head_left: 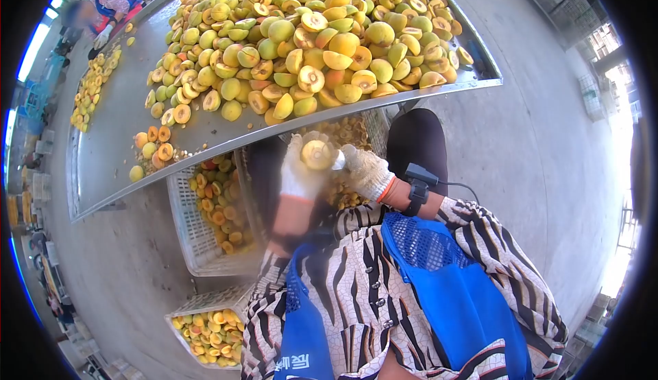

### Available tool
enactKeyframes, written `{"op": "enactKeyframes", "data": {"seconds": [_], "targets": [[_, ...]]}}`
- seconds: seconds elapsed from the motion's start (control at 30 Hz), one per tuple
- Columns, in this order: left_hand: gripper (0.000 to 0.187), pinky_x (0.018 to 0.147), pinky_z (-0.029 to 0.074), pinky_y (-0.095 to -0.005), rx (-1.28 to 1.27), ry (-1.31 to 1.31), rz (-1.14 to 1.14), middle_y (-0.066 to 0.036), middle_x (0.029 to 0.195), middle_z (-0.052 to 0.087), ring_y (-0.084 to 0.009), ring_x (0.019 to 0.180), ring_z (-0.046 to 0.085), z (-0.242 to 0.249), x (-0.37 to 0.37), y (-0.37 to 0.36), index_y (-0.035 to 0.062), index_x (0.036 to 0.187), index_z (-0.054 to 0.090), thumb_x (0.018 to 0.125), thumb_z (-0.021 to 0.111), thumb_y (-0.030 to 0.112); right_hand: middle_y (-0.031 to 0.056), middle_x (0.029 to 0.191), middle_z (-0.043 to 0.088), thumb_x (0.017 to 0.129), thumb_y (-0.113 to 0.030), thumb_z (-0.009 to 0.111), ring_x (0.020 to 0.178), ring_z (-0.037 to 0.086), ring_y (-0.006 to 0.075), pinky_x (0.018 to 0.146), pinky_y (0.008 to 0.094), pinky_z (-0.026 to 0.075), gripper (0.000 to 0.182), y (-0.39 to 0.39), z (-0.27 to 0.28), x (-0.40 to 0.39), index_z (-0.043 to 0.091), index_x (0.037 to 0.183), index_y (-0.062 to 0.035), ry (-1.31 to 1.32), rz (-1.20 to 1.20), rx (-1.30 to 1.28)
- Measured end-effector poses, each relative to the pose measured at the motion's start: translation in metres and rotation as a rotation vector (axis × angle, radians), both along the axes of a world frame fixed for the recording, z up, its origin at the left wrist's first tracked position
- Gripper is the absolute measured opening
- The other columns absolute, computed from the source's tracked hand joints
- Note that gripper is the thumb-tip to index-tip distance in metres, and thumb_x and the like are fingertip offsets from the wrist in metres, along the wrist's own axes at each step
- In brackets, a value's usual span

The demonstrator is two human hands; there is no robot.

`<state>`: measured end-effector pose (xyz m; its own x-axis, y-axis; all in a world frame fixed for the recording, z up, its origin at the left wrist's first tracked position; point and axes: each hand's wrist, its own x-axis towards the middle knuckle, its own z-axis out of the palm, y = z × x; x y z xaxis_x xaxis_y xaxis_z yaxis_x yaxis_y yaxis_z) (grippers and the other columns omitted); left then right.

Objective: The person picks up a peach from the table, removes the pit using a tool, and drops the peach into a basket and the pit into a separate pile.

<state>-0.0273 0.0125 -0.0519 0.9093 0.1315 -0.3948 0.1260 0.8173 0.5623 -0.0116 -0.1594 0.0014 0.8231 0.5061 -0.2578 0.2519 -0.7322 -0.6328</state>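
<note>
My two gloved hands are close together in front of me, just beyond the table's near edge on my own side. My left hand (302, 169) is closed round a piece of fruit (317, 155), pale cut side up, and my right hand (367, 171) is curled round a small pale tool (338, 160) whose end meets the fruit's side or sits just beside it; blur keeps me from telling which, or what the tool's tip is like. The step in hand looks to me like working that tool at the fruit. As I judge it, the next move calls for a steady left grip and a small, controlled turn of the right wrist, keeping the tip clear of my left fingers. On the metal table (113, 147) lies a big heap of whole and halved fruit (308, 44); more halves (343, 133) lie below my hands, and a white crate (205, 260) of fruit stands to my left.
</note>
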Motion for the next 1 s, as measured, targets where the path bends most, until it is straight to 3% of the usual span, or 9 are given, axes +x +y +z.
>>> {"op": "enactKeyframes", "data": {"seconds": [0.1,0.3,0.43,0.5,0.67,0.83,0.9,0.93,1.0], "targets": [[0.038,0.095,0.052,-0.0462,0.225,-0.064,-0.079,-0.018,0.111,0.065,-0.0314,0.104,0.063,0.007,-0.01,-0.001,-0.0021,0.116,0.06,0.105,0.043,0.03,0.0212,0.096,0.068,0.089,-0.014,0.057,0.093,0.066,0.0413,0.079,0.0487,0.052,0.02,-0.004,0.004,0.005,0.057,0.106,-0.0037,-0.036,0.097,-0.032],[0.035,0.095,0.053,-0.0432,0.251,0.002,-0.106,-0.018,0.112,0.065,-0.0297,0.104,0.063,0.026,-0.012,-0.012,-0.0032,0.118,0.059,0.106,0.043,0.027,0.0213,0.103,0.069,0.087,-0.011,0.059,0.1,0.066,0.0399,0.082,0.0472,0.052,0.03,-0.011,-0.013,0.011,0.056,0.115,-0.0011,-0.029,0.238,-0.105],[0.035,0.092,0.054,-0.0412,0.483,-0.142,-0.169,-0.016,0.108,0.067,-0.0281,0.1,0.065,-0.014,-0.011,-0.001,-0.0033,0.118,0.06,0.106,0.046,0.027,0.0194,0.081,0.067,0.085,-0.015,0.062,0.078,0.066,0.0395,0.069,0.0479,0.052,0.022,-0.019,-0.033,0.01,0.055,0.104,-0.0054,-0.168,0.283,-0.047],[0.035,0.091,0.055,-0.0403,0.504,-0.054,-0.232,-0.016,0.105,0.068,-0.027,0.099,0.066,-0.016,-0.016,-0.001,-0.0033,0.117,0.06,0.106,0.047,0.026,0.0192,0.08,0.066,0.085,-0.015,0.062,0.077,0.066,0.0393,0.068,0.0477,0.052,0.023,-0.023,-0.039,0.008,0.056,0.105,-0.0052,-0.178,0.308,-0.038],[0.034,0.09,0.055,-0.0379,0.549,0.232,-0.419,-0.014,0.108,0.068,-0.0241,0.1,0.066,0.046,-0.012,-0.014,-0.0024,0.12,0.06,0.105,0.049,0.026,0.0205,0.084,0.068,0.085,-0.017,0.064,0.083,0.068,0.0386,0.072,0.047,0.053,0.026,-0.03,-0.021,0.005,0.059,0.107,-0.004,-0.03,0.326,-0.073],[0.037,0.086,0.056,-0.0333,0.696,-0.246,-0.067,-0.013,0.112,0.068,-0.0212,0.1,0.066,0.021,-0.008,-0.025,-0.0015,0.126,0.058,0.106,0.049,0.028,0.0211,0.105,0.068,0.087,-0.017,0.059,0.101,0.065,0.0381,0.085,0.0451,0.052,0.029,-0.009,-0.012,0.005,0.061,0.113,-0.0046,0.244,0.123,0.016],[0.037,0.085,0.056,-0.0327,0.554,-0.133,0.023,-0.013,0.109,0.068,-0.0203,0.097,0.067,0.03,-0.011,-0.029,-0.0015,0.125,0.059,0.106,0.049,0.028,0.0218,0.106,0.068,0.088,-0.017,0.055,0.1,0.065,0.0392,0.085,0.0459,0.052,0.027,0.0,-0.014,0.0,0.063,0.11,-0.004,0.198,0.165,0.185],[0.036,0.079,0.057,-0.0329,0.639,-0.075,0.067,-0.013,0.102,0.07,-0.0199,0.088,0.068,0.021,-0.007,-0.027,-0.0018,0.12,0.062,0.106,0.049,0.029,0.0235,0.106,0.067,0.087,-0.016,0.055,0.098,0.063,0.0408,0.083,0.0471,0.052,0.025,0.007,0.023,-0.002,0.066,0.104,-0.0027,0.433,0.106,0.228],[0.037,0.067,0.058,-0.0356,0.557,0.051,0.15,-0.014,0.092,0.071,-0.0219,0.075,0.068,0.021,-0.005,-0.028,-0.0017,0.108,0.064,0.104,0.052,0.033,0.0235,0.104,0.066,0.086,-0.015,0.054,0.095,0.063,0.0408,0.082,0.0475,0.052,0.023,0.011,0.034,-0.001,0.067,0.1,-0.0025,0.531,0.125,0.182]]}}
